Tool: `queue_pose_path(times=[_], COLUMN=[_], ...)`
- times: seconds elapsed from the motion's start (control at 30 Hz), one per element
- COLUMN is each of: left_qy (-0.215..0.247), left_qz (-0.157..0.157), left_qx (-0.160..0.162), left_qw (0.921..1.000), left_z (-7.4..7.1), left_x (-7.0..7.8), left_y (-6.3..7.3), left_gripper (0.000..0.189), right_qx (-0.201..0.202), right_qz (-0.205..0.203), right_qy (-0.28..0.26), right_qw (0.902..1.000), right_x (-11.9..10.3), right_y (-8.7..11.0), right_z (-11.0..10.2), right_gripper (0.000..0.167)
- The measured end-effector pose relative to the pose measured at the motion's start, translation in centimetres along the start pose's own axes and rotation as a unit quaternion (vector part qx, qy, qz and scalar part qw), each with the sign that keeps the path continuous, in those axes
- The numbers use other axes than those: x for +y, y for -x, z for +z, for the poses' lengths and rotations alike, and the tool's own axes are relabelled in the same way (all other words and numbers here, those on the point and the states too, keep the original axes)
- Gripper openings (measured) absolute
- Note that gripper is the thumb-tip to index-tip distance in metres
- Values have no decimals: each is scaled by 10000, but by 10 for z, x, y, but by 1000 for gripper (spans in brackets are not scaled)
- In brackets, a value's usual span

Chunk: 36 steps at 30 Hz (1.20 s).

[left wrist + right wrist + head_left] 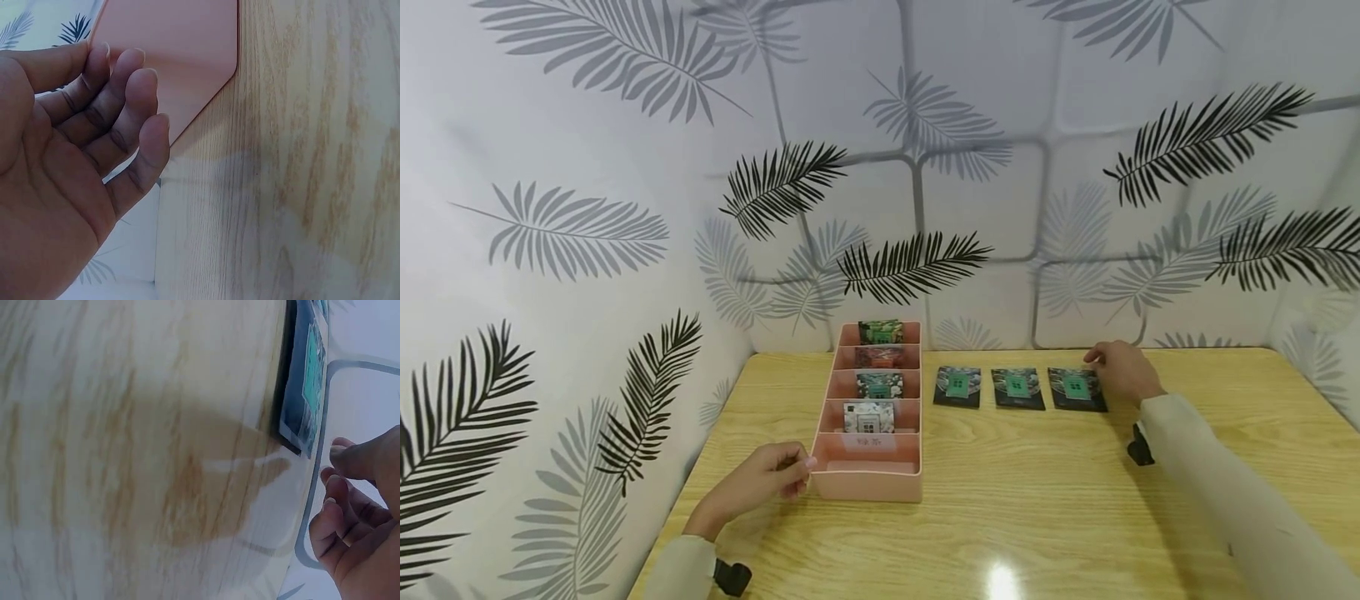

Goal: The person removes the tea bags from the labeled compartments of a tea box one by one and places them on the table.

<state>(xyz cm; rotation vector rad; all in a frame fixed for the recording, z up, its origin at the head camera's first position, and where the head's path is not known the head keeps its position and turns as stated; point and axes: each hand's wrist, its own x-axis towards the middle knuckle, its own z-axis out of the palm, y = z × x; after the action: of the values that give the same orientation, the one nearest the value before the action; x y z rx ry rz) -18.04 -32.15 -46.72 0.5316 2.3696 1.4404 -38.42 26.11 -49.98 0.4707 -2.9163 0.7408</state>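
Observation:
A pink compartment box (868, 486) stands on the table, and my left hand (769, 481) pinches its near left rim between thumb and index finger. In the left wrist view, the other fingers (153, 137) curl beside the box's pink wall (169, 37). Three dark packets with green labels lie in a row right of the box: a left packet (957, 387), a middle packet (1017, 388) and a right packet (1077, 389). My right hand (1123, 372) is by the right packet's far right corner, fingers loosely bent and holding nothing.
Upright in the box's compartments are a green packet (881, 332), a red packet (880, 357), a dark floral packet (880, 385) and a white packet (868, 417). The front compartment bears a paper label (870, 443). A leaf-patterned wall (985, 308) borders the wooden table (1037, 500) behind and at left.

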Motion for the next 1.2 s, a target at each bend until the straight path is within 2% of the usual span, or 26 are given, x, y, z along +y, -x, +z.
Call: queue_pose_path(times=[0.3,0.5,0.67,1.2], left_qy=[-12,-22,-14,-68], left_qz=[-4,-11,14,89], left_qx=[18,24,19,5], left_qw=[10000,10000,10000,9999], left_z=[0,0,2,1], left_x=[0,2,2,1], left_y=[0,1,1,1], left_gripper=[38,38,38,38], right_qx=[354,407,545,811], right_qz=[-345,-433,-696,-1306], right_qy=[110,6,70,9], right_qw=[9987,9982,9961,9881], right_x=[-12,-25,-37,-95], right_y=[3,7,8,11], right_z=[-4,-6,-4,0], right_gripper=[20,20,18,10])
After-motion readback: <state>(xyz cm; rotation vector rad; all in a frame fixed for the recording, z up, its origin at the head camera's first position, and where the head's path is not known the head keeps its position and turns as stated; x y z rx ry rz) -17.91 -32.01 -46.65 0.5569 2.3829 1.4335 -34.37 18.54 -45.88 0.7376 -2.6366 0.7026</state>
